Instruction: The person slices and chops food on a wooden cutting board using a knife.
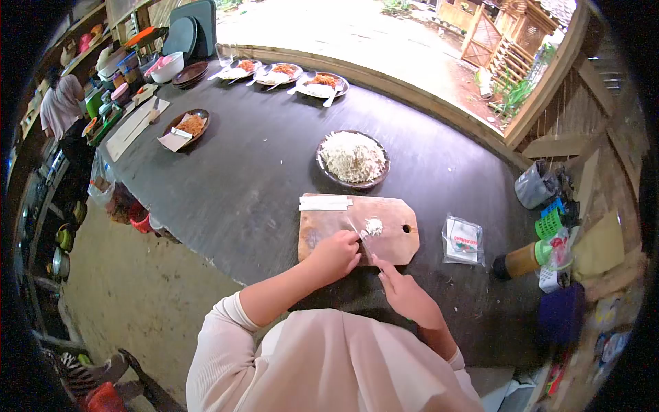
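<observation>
Hands (410,299) at knife (367,242); chopped pieces (373,226) small, white, loosely heaped.

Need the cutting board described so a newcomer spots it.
On the dark tabletop, find the round bowl heaped with white shreds. The cutting board lies just below it in the picture. Unlike the bowl, it is a flat wooden slab with clipped right corners and a dark hole.

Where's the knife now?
In the head view, slightly right of center, the knife is in the right hand, over the cutting board beside a white pile.
</observation>
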A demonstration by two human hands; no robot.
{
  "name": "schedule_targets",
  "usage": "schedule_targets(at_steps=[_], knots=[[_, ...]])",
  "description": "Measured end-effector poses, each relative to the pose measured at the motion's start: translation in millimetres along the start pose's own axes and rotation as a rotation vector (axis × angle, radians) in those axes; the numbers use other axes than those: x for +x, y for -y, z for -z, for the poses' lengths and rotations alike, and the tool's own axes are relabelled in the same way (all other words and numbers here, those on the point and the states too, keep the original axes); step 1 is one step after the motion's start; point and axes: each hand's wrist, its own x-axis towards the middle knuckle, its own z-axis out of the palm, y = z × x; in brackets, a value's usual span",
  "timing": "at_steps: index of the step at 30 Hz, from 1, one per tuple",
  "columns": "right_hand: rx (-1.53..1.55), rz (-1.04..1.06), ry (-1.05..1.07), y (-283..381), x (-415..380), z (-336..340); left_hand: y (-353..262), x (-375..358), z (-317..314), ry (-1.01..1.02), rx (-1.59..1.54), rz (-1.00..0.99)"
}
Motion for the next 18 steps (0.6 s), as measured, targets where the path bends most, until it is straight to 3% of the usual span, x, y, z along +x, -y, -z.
schedule_targets(at_steps=[8,11,14,18], knots=[[0.019,0.035,-0.011,-3.0,-2.3,0.0,0.8,-4.6,-8.0,-0.122,0.054,-0.092],[0.012,0.101,-0.088,-21.2,10.5,-16.3,-2.1,-2.6,-5.5,-0.032,0.036,-0.025],[0.011,-0.026,-0.024,-4.5,6.8,-5.8,0.1,-3.0,-10.6,-0.072,-0.020,-0.023],[0.055,-0.026,0.009,-5.1,0.8,-6.5,2.1,-6.3,-8.4,-0.047,0.057,-0.076]])
